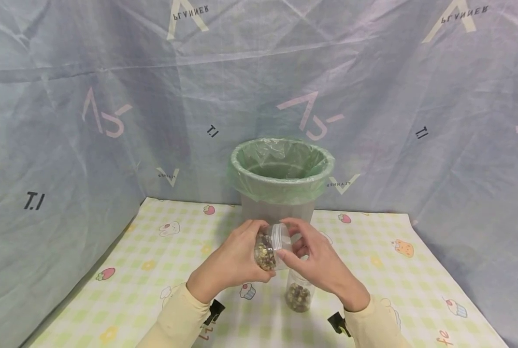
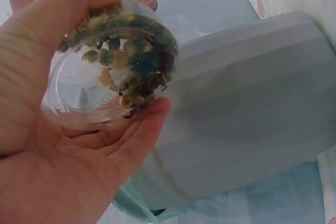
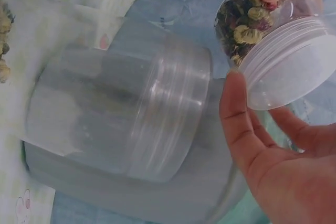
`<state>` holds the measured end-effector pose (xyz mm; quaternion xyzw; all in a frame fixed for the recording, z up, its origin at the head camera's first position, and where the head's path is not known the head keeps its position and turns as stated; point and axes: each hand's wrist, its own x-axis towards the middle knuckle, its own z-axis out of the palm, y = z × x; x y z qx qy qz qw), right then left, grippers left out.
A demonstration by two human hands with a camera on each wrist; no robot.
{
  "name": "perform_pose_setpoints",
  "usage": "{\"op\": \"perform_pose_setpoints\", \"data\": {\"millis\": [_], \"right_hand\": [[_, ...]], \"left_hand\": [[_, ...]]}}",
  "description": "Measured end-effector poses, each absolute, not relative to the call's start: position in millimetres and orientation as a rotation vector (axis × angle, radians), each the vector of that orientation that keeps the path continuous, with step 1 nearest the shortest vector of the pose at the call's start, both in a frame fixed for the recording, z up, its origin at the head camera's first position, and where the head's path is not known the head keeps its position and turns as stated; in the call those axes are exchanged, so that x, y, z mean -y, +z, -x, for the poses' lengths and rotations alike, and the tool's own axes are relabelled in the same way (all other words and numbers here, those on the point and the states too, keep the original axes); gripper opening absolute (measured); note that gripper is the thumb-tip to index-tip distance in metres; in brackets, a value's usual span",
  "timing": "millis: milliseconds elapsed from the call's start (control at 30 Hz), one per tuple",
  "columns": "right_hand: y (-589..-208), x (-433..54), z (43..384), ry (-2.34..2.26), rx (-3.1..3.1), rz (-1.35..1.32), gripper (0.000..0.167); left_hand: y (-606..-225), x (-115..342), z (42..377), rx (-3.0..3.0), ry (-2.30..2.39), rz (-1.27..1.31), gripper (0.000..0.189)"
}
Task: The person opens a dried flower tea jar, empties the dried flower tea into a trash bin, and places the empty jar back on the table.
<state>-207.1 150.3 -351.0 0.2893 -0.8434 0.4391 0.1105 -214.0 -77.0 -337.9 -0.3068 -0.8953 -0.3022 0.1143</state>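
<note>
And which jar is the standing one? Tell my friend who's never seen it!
Find the grey bin with the green bag. On the checked cloth before it, partly behind the right hand in the head view, is a clear jar of dried flowers. It stands upright, while the other jar is tipped sideways between the left hand and the right.

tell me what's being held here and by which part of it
A clear jar of dried flowers, tilted on its side: the left grip is round its body, the right grip on its lid.
</note>
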Motion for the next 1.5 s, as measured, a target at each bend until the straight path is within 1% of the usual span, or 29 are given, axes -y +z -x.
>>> {"op": "perform_pose_setpoints", "data": {"millis": [167,333,533,1267,1500], "right_hand": [[-347.4,-148.2,203.9,1.332,2.568,-0.700,0.049],[-347.3,-145.1,202.6,1.367,2.603,-0.589,0.047],[-347.1,-143.2,202.9,1.402,2.605,-0.538,0.046],[-344.8,-147.7,201.7,1.326,2.584,-0.677,0.053],[-345.0,-149.4,200.8,1.279,2.559,-0.751,0.058]], "left_hand": [[-338.5,76.8,214.1,2.610,-0.868,0.892,0.091],[-338.3,76.0,213.6,2.611,-0.865,0.878,0.092],[-337.0,74.9,213.7,2.616,-0.868,0.877,0.093],[-338.4,76.3,214.0,2.609,-0.861,0.887,0.091],[-337.8,76.5,213.3,2.618,-0.875,0.882,0.093]]}}
